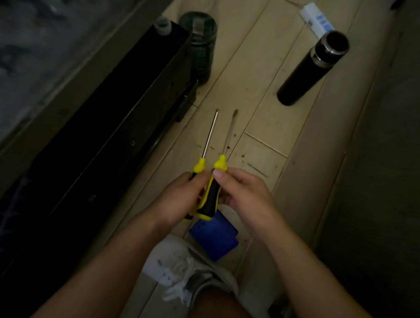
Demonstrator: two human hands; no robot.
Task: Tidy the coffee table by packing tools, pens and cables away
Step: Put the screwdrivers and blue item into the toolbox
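Note:
Two screwdrivers with yellow and black handles point away from me, above a pale wooden floor. My left hand [178,198] grips the handle of the left screwdriver [208,139], whose metal shaft shows clearly. My right hand [242,195] pinches the handle of the right screwdriver [214,185]; its shaft looks dark and blurred. The two handles lie side by side, nearly touching. A blue flat case [215,236] lies on the floor just below both hands.
A long black case [120,124] runs along the left, beside a dim sofa edge. A dark green bottle [200,45] lies at its far end. A black flask [312,68] and a white power strip [316,19] lie farther off. My white shoe [180,266] is below.

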